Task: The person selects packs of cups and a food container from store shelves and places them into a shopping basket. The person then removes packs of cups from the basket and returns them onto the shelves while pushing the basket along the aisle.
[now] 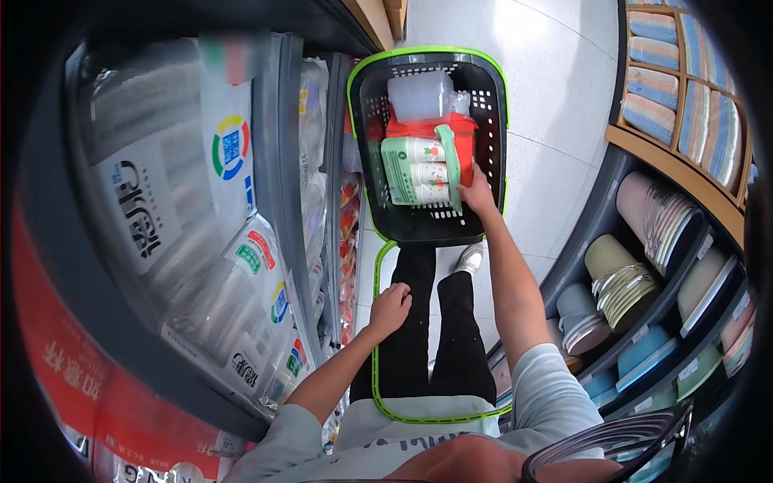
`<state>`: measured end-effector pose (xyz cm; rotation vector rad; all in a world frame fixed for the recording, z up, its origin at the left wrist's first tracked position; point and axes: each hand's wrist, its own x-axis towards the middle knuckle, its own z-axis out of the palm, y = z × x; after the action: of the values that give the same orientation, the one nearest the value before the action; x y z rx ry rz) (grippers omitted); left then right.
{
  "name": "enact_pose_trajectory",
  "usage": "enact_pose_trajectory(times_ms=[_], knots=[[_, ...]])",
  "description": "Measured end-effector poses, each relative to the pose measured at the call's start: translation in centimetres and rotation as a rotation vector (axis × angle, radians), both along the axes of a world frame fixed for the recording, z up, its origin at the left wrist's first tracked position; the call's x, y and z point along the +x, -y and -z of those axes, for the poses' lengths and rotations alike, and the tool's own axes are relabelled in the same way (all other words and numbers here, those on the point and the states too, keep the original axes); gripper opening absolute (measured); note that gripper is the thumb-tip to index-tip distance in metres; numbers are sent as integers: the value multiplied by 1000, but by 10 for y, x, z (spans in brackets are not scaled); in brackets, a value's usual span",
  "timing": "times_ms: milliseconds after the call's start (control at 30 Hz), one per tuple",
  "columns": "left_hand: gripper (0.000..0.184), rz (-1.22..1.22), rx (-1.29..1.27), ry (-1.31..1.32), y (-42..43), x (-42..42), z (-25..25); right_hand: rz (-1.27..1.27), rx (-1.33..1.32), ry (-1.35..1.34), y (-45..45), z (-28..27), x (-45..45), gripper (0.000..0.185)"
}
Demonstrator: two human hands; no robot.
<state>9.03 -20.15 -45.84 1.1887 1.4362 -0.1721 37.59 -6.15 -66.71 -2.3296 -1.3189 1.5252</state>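
A black shopping basket (493,217) with a bright green rim is in front of my legs. In it lies a green-and-clear pack of printed paper cups (427,183). My right hand (478,191) reaches into the basket, its fingers closed on the pack's green right edge. Beneath and beside that pack is a red package (464,149). A translucent plastic container (420,95) sits at the basket's far end. My left hand (391,309) is curled closed above my thigh, near the basket's green handle (375,354); nothing shows in its fingers.
Close on my left, a dark shelf holds clear bags of plastic cups (153,177) and red packages (145,427). On my right, shelves hold stacked wastebaskets (620,270) and striped folded bundles (649,84). White floor tiles (555,153) run along the aisle.
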Motion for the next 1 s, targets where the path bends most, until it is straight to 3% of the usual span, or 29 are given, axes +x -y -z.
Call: enact_pose_trajectory(times_ms=[133,200,400,600,700,767,900,1000], knots=[[17,28,12,6,0,12,9,74,-83,64,2,15,15,96],[18,-207,-73,74,9,17,19,95,-107,43,2,23,19,97],[19,-251,-154,86,37,16,24,234,-155,-71,0,45,19,100],[19,-364,-206,100,29,21,30,423,-114,-240,-14,52,11,78],[19,-386,-208,91,32,21,34,492,-212,-314,-19,55,13,76],[19,-392,-206,87,35,22,34,478,-254,-307,-17,52,14,74],[17,-383,-165,112,34,27,31,205,-178,-482,-13,39,13,66],[19,-332,-204,114,36,32,26,200,-115,-603,-10,14,8,58]])
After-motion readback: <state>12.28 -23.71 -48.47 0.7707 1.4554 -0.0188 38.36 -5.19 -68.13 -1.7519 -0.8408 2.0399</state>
